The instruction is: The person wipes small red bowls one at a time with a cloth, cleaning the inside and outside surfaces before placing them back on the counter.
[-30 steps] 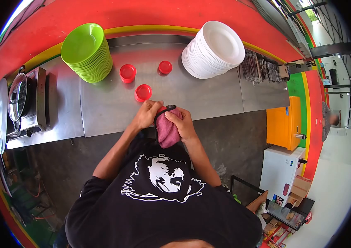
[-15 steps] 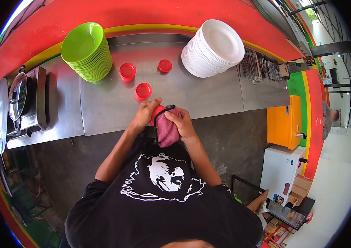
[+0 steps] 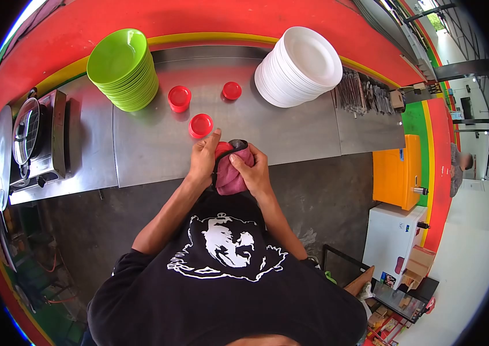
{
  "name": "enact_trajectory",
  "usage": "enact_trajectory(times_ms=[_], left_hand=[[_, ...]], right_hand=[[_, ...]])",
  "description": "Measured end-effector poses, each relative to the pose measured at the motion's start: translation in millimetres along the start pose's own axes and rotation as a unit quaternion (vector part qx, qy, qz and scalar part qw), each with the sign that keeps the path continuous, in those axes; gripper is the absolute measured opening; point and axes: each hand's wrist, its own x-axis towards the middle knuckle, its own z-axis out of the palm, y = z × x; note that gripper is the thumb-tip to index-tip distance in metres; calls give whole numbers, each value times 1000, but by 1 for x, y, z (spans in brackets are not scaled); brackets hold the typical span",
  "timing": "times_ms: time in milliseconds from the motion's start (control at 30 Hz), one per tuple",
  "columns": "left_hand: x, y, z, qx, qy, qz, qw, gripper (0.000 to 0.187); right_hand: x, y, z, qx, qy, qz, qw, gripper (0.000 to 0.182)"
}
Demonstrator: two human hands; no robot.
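Note:
In front of my chest, at the counter's near edge, my left hand (image 3: 202, 160) is closed on a small red bowl (image 3: 220, 149), its thumb up along the side. Most of that bowl is hidden by a pink cloth (image 3: 231, 176) with a dark border. My right hand (image 3: 254, 171) grips the cloth and presses it against the bowl. Just beyond my hands, a red bowl (image 3: 201, 126) sits on the steel counter (image 3: 158, 151). Farther back are a red bowl that looks stacked (image 3: 179, 99) and a smaller red bowl (image 3: 232, 91).
A tall stack of green plates (image 3: 123, 69) stands at the back left, and a stack of white plates (image 3: 299, 68) at the back right. Cutlery (image 3: 365, 92) lies beyond it. Left is a stove (image 3: 54, 138) with a lidded pan (image 3: 25, 135). A person (image 3: 458, 164) is far right.
The cloth has been bunched up higher and folded over the red bowl. My left thumb has shifted slightly up and left. Both hands still hold on.

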Motion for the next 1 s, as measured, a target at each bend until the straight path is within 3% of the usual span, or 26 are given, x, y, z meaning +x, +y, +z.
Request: enact_trajectory(times_ms=[167, 367, 567, 667, 767, 867, 1000], left_hand=[[-6, 6, 12, -85, 73, 23, 993, 46], [7, -19, -2, 23, 56, 158, 986, 53], [0, -12, 4, 66, 39, 177, 981, 54], [3, -7, 0, 46, 23, 139, 989, 47], [9, -1, 5, -62, 68, 17, 996, 46], [20, -11, -7, -91, 55, 6, 994, 36], [25, -15, -11, -60, 68, 20, 996, 41]], right_hand=[[-6, 4, 18, 82, 31, 15, 996, 28], [-5, -1, 24, -15, 63, 30, 997, 27], [4, -8, 27, -55, 93, 13, 994, 22], [7, -1, 27, 27, 100, 27, 994, 16], [9, 12, 18, 30, 62, 46, 997, 15], [9, 9, 18, 85, 26, 39, 995, 17], [15, 4, 16, 71, -7, 39, 997, 24]])
